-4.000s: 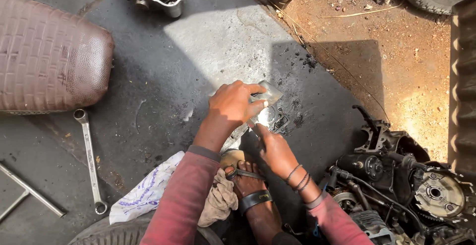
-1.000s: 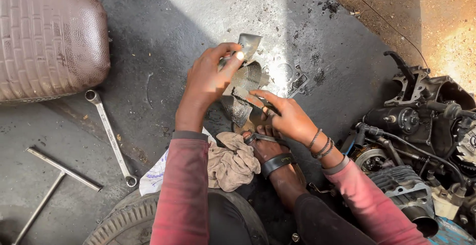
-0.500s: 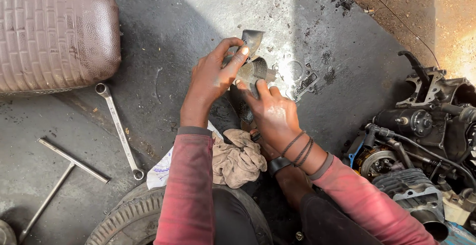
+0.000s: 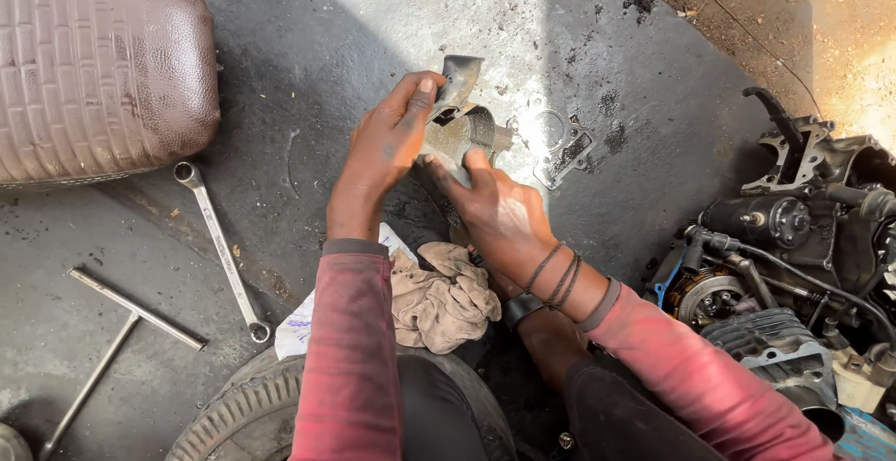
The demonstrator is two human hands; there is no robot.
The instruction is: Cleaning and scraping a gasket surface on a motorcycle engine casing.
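Note:
Both my hands grip one grimy metal engine part (image 4: pixel 464 125) above the oily ground. My left hand (image 4: pixel 392 144) wraps its upper side, the thumb pressed by a dark bent neck (image 4: pixel 457 76) that sticks up from the part. My right hand (image 4: pixel 499 214) grips the lower edge from below, fingers curled on its rim. A flat metal gasket (image 4: pixel 560 148) lies on the ground just right of the part. My knees and a crumpled beige rag (image 4: pixel 439 293) are below my wrists.
A brown ribbed seat (image 4: pixel 98 69) lies at upper left. A long ring spanner (image 4: pixel 222 251) and a T-shaped wrench (image 4: pixel 121 330) lie on the left ground. A stripped engine block (image 4: pixel 793 256) with cables fills the right. A tyre (image 4: pixel 238 414) sits under my left arm.
The view has shifted left and down across the frames. My right hand slid up onto the part, and both hands now clasp it closer together.

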